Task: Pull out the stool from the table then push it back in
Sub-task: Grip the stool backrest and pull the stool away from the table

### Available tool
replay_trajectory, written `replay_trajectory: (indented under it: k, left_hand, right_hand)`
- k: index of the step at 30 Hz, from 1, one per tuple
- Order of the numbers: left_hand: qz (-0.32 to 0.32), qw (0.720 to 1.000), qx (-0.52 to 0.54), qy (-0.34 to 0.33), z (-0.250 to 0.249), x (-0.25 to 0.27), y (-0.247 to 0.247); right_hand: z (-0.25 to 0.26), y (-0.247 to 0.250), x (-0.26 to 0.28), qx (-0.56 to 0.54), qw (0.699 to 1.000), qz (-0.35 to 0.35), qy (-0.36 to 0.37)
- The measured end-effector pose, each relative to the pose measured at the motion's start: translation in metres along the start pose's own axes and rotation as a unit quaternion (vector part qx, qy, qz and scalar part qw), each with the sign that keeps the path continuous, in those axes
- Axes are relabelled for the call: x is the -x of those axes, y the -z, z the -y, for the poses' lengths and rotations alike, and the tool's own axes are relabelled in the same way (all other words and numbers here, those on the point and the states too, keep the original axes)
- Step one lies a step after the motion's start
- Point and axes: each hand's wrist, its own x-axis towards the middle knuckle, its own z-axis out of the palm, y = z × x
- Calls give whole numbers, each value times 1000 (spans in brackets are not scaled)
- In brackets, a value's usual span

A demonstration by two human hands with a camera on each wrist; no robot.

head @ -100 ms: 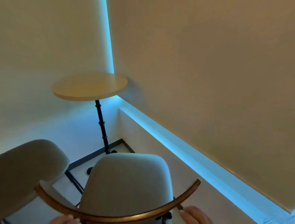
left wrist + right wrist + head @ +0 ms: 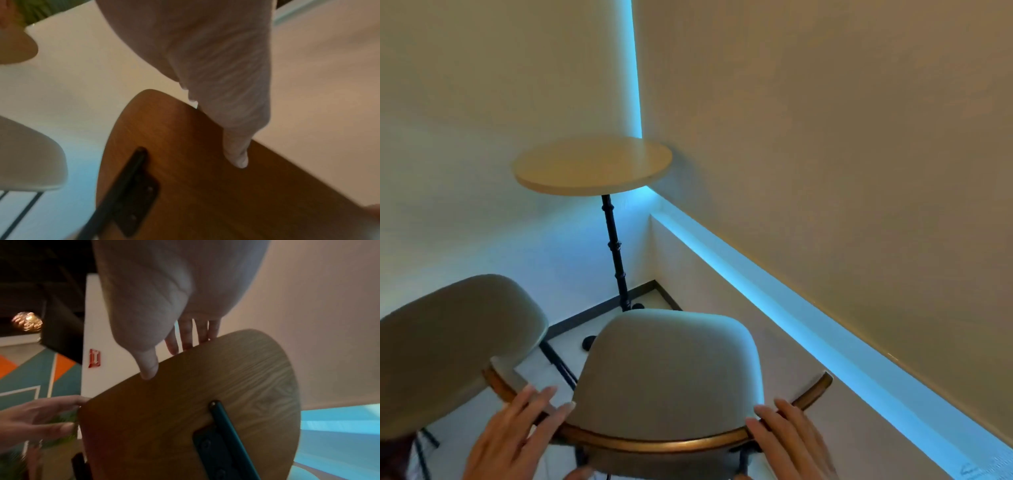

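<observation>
At the far left of the head view stands a second stool (image 2: 448, 346), its grey seat just beside the one being handled. The left hand (image 2: 517, 435) lies on the left part of the curved wooden backrest (image 2: 654, 445); its fingers (image 2: 541, 401) are straight and spread over the top edge, and the left wrist view shows the thumb (image 2: 236, 155) pressed flat on the rear face of the wood. Nothing is curled round the rail, so this reads as a loose rest or a push, not a grip.

In the middle sits the stool (image 2: 671, 370), on the floor near the person, its seat short of the round tabletop (image 2: 592, 164) and of the black pedestal (image 2: 616, 253), not tucked beneath. Judged from that gap, the stool stands pulled out and the push back in is what remains, or is only beginning. The seat's front points away from the person toward the pedestal and the corner; the backrest's long axis runs left to right across the view, bowed toward the person.

On the right, the right hand (image 2: 787, 442) rests likewise, fingers (image 2: 763, 428) extended over the rail and the thumb (image 2: 148, 368) touching its rear edge, holding nothing closed.
</observation>
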Motion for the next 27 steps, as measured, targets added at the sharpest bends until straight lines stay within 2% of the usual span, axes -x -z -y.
replay_trajectory:
  k: [1,2,4,7,12,18,23,27]
  left_hand:
    - [24,999,-27,-8,-11,-11,3]
    - [19,999,-30,-20,-12,-18,7]
    - [23,998,-58,-23,-3,-23,10]
    - [56,997,-37,-27,6,-28,20]
    - [-3,996,-37,-86,9,-37,11]
    - [-54,991,-47,-111,8,-54,-6]
    - [-74,991,-69,-90,-4,-74,-21]
    - [-102,986,-108,-73,-27,-94,-45]
  right_hand:
    - [2,-4,-6,42,999,31,9]
    - [3,-10,-10,63,997,47,22]
    - [2,-26,-13,110,992,45,46]
    - [-2,-35,-18,92,992,67,50]
    - [-12,-38,-25,108,990,73,62]
    - [-40,-41,-42,77,989,106,65]
    - [-73,-47,-74,49,985,154,56]
    - [-120,-49,-105,16,979,194,63]
